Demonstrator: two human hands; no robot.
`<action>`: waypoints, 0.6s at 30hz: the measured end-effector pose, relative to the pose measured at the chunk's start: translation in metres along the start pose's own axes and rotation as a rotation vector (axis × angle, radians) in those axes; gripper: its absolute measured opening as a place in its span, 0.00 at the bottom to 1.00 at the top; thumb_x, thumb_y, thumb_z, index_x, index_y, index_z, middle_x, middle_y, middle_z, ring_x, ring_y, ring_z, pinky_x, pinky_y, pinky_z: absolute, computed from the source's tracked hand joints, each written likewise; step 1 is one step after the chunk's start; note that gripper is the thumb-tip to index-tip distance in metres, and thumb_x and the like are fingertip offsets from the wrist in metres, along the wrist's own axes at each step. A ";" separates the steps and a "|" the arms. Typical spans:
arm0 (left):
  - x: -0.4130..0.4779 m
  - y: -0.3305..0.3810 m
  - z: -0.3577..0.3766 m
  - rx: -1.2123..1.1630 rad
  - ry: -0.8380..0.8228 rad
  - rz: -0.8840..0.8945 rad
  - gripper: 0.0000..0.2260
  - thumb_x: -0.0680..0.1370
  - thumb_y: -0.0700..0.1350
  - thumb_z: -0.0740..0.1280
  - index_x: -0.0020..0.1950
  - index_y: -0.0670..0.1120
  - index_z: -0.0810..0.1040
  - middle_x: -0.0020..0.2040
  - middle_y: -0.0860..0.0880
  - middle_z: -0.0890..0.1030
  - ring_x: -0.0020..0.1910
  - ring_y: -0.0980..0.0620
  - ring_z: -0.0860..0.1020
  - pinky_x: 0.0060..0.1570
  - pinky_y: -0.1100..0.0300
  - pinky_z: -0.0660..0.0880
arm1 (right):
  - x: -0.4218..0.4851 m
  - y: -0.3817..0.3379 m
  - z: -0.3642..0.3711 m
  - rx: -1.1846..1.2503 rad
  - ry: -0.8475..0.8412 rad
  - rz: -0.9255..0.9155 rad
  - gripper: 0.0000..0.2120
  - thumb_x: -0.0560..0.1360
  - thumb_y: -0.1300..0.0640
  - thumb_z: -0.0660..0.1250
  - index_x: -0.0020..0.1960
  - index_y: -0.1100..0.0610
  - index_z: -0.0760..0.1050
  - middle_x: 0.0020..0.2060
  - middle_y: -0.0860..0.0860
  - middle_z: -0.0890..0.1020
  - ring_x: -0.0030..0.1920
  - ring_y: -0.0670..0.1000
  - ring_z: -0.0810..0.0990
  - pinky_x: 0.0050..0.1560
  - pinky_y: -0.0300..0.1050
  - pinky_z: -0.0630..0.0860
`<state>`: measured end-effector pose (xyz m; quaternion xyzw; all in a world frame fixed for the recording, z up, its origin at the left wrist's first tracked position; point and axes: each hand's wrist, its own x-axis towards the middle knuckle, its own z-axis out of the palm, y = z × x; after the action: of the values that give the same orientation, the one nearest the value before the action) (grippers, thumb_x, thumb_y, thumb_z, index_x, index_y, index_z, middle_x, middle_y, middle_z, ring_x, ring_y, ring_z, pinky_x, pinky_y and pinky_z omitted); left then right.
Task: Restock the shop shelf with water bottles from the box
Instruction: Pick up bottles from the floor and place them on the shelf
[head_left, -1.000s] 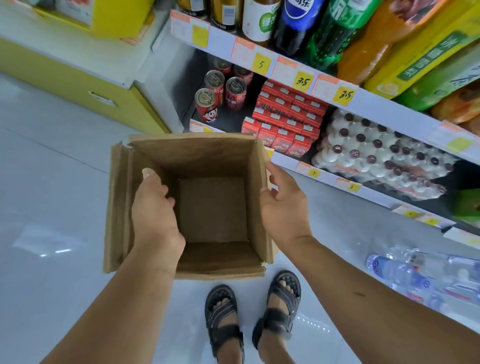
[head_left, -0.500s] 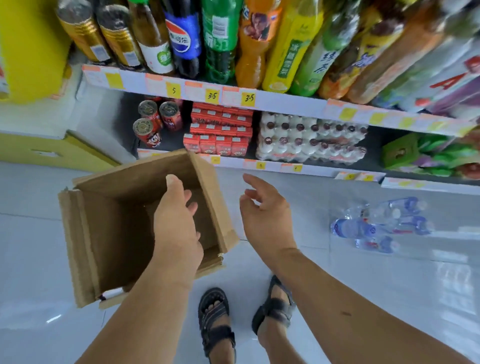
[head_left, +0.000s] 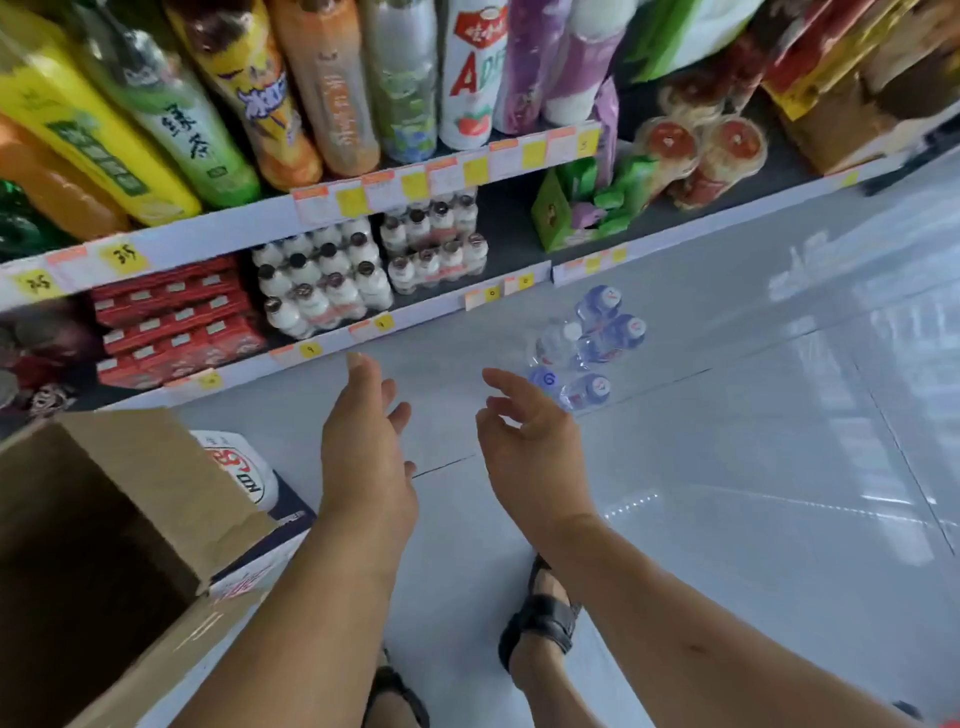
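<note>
Several clear water bottles (head_left: 587, 345) with blue labels lie in a heap on the grey floor, just in front of the bottom shelf (head_left: 431, 309). The brown cardboard box (head_left: 119, 525) lies tipped at the lower left, its dark inside empty as far as I can see. My left hand (head_left: 366, 447) hovers over the floor with fingers relaxed and holds nothing. My right hand (head_left: 530, 441) is stretched toward the bottles, fingers spread loosely, its fingertips just short of the nearest bottle.
The bottom shelf holds red cartons (head_left: 171, 322), small white bottles (head_left: 322, 283), green packs (head_left: 587, 202) and cups (head_left: 696, 156). Tall drink bottles (head_left: 332, 88) fill the shelf above. A white printed package (head_left: 244, 473) lies behind the box. My sandalled feet (head_left: 545, 618) stand below.
Both hands have let go of the box, which now lies at the lower left. My view has swung right, and both hands have moved toward the water bottles on the floor.
</note>
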<state>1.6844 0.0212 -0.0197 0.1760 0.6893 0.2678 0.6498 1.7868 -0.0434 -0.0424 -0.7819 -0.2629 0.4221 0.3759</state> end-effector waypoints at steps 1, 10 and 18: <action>-0.005 -0.004 0.018 0.015 -0.016 -0.005 0.27 0.80 0.67 0.55 0.74 0.55 0.70 0.71 0.56 0.73 0.63 0.54 0.74 0.67 0.39 0.60 | 0.003 0.006 -0.017 0.000 0.014 0.020 0.18 0.78 0.60 0.64 0.63 0.43 0.77 0.52 0.44 0.81 0.55 0.41 0.79 0.45 0.29 0.73; -0.008 -0.031 0.119 0.132 -0.141 -0.021 0.28 0.80 0.67 0.55 0.75 0.55 0.68 0.74 0.54 0.71 0.66 0.53 0.73 0.68 0.36 0.59 | 0.035 0.051 -0.105 0.003 0.168 0.072 0.20 0.75 0.62 0.67 0.53 0.36 0.75 0.49 0.40 0.81 0.50 0.39 0.79 0.44 0.25 0.70; 0.074 -0.072 0.111 0.193 -0.174 -0.031 0.27 0.79 0.67 0.54 0.74 0.56 0.69 0.72 0.55 0.73 0.61 0.54 0.74 0.68 0.35 0.59 | 0.114 0.123 -0.054 -0.099 0.176 0.109 0.20 0.75 0.57 0.71 0.66 0.49 0.76 0.50 0.44 0.78 0.53 0.47 0.79 0.50 0.35 0.69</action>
<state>1.7948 0.0236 -0.1233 0.2495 0.6555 0.1738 0.6913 1.9018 -0.0511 -0.1749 -0.8466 -0.2063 0.3584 0.3349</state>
